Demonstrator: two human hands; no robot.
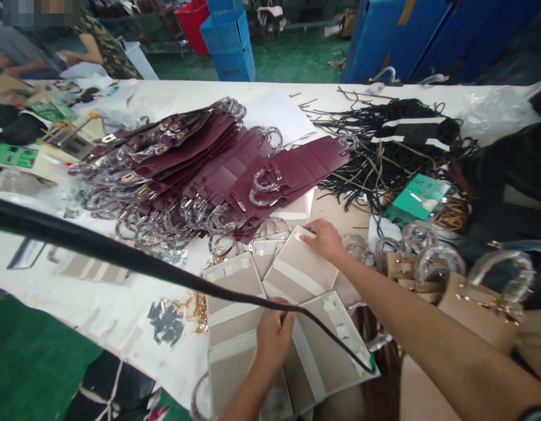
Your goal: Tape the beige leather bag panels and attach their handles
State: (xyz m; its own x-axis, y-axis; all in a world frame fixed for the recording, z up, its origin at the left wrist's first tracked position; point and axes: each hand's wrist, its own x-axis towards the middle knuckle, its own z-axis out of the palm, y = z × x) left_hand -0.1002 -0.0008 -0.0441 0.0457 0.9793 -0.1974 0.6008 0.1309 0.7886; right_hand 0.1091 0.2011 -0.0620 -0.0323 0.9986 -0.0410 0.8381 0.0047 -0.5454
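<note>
Several beige bag panels (235,298) with pale strips across them lie overlapping in front of me. My right hand (326,241) grips the far corner of one beige bag panel (299,266), thumb on its face. My left hand (273,339) is closed over the middle of the pile, thumb against curled fingers; what it pinches is hidden. A black cord (187,280) crosses the view close to the camera and passes over the fingertips of my left hand.
Burgundy bag pieces (235,158) with wrapped handles are heaped beyond the panels. Black cords (384,128) lie at the back right, beige bags (476,304) at the right. Gold fittings (198,313) and dark small plates (165,321) sit left. Another person (99,47) stands at the far left.
</note>
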